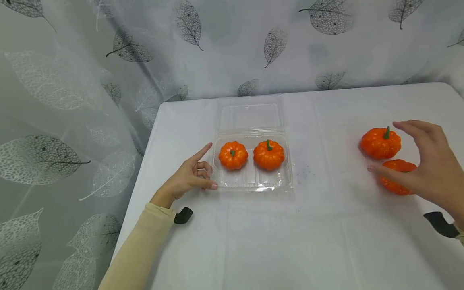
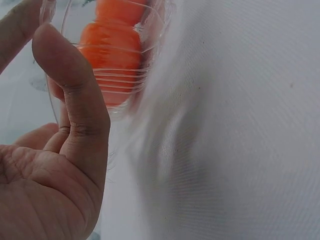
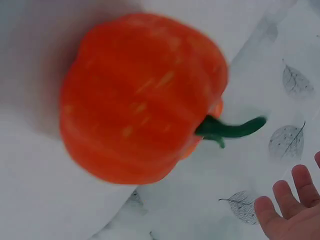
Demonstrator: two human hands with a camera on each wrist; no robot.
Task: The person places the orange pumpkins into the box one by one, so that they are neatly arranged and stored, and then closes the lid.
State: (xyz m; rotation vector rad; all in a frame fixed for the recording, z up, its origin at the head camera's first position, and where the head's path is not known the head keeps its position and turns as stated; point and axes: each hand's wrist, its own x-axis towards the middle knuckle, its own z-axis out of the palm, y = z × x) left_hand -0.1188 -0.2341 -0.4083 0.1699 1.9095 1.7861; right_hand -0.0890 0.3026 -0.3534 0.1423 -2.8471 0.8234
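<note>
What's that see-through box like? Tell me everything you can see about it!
The box is clear and shiny, and looks like thin plastic. It has a ridged tray and a lid, joined along the back and folded open, away from the person. It sits on the white table. A left pumpkin and right pumpkin, both orange with green stems, sit inside. The left hand is at its left edge, seemingly touching it.
</note>
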